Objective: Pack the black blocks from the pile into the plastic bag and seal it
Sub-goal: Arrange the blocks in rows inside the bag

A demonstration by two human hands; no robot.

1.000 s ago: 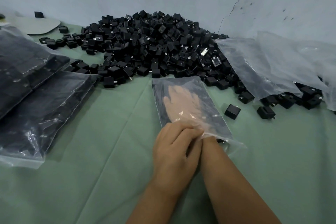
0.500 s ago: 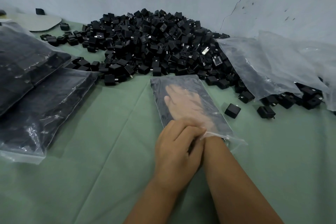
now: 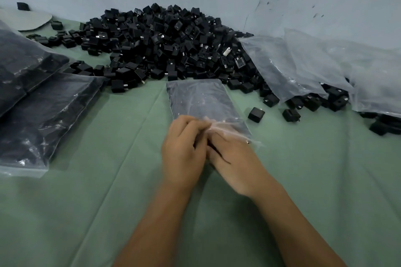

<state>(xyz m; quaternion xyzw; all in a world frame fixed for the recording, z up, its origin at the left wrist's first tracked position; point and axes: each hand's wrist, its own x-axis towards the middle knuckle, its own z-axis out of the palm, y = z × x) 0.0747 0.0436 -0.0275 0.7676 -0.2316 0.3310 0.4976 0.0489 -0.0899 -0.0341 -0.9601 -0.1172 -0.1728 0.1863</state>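
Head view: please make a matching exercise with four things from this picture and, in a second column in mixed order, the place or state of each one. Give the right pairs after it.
Things:
1. pile of black blocks
2. small plastic bag
3. filled bags
4. single black block

Places or states:
a. lies alone on the green cloth, right of the small bag
b. heaped against the wall
c. stacked at the left edge
d. flat in the middle, its near end held by the left hand and right hand

Pairs: 1-b, 2-d, 3-c, 4-a
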